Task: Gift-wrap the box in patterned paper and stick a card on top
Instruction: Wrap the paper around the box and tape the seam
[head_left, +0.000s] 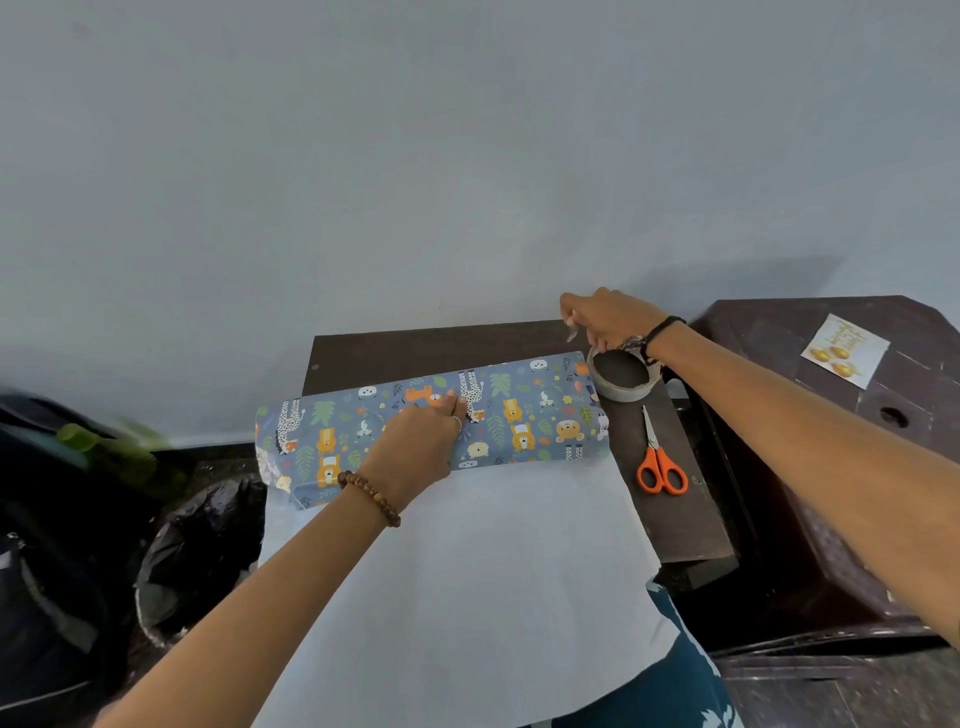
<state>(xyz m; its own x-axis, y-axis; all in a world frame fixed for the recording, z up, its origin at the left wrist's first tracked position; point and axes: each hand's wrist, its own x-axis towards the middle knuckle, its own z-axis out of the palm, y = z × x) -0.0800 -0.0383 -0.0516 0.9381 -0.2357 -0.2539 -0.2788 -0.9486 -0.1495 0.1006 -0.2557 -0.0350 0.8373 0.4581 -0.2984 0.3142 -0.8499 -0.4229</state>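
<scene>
The box (519, 410) lies across a small dark table (415, 348), covered on top by blue paper printed with animals and leaves. The paper's white underside (467, 571) spreads from the box toward me and hangs over the table's near edge. My left hand (421, 441) presses flat on the middle of the wrapped box. My right hand (608, 317) is raised behind the box's right end, pinching a strip of clear tape (571, 332) pulled from the tape roll (621, 379) below it. The card (844, 351), white with gold print, lies on a second dark surface at the right.
Orange-handled scissors (657, 462) lie on the table just right of the paper. A black plastic bag (197, 545) and dark bags with a green bottle (109, 447) crowd the floor at the left. A pale wall (467, 156) stands right behind the table.
</scene>
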